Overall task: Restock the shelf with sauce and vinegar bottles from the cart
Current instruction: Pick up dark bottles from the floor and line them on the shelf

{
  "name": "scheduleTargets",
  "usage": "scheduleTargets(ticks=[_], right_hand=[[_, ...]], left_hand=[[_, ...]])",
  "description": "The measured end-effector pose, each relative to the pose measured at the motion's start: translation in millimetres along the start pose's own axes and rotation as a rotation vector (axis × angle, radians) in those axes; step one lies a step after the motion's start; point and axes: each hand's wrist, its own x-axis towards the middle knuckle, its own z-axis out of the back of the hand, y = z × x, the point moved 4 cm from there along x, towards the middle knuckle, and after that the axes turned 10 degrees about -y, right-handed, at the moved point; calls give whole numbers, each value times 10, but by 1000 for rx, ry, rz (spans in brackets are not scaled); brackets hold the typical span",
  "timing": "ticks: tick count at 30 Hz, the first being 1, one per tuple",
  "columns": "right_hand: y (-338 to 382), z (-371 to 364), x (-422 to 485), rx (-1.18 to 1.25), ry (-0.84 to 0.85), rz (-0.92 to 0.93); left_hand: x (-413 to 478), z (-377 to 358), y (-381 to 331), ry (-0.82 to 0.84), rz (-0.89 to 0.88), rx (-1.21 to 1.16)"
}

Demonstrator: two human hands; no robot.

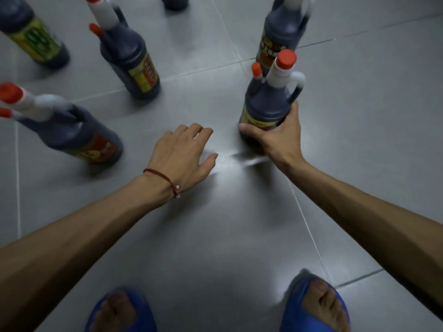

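Several dark sauce bottles with red caps stand on the grey tiled floor. My right hand [278,135] grips the lower body of one such bottle [268,101], which has a white neck and a side handle and stands upright. My left hand [184,152] hovers palm down with fingers spread, just left of that bottle, holding nothing. Another dark bottle [72,130] stands to the left, one [129,58] at the upper middle, and one [280,32] right behind the gripped bottle.
A bottle with a yellow-green label [33,37] stands at the upper left and the base of another bottle [174,1] shows at the top edge. My feet in blue slippers [314,305] are at the bottom. No cart or shelf is in view.
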Motion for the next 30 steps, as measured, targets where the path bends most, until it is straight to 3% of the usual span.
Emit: scheduleTargets(ticks=[4, 17, 25, 30], right_hand=[[20, 18, 9, 1, -33, 15], [519, -598, -766, -21, 236, 67], [932, -1234, -940, -2, 318, 147], [1054, -1493, -961, -13, 342, 158]], left_hand=[[-99, 71, 18, -40, 68, -21], [-892, 372, 560, -141, 348, -133], [-1476, 322, 1428, -539, 876, -522], [-1358, 155, 1847, -539, 948, -771]])
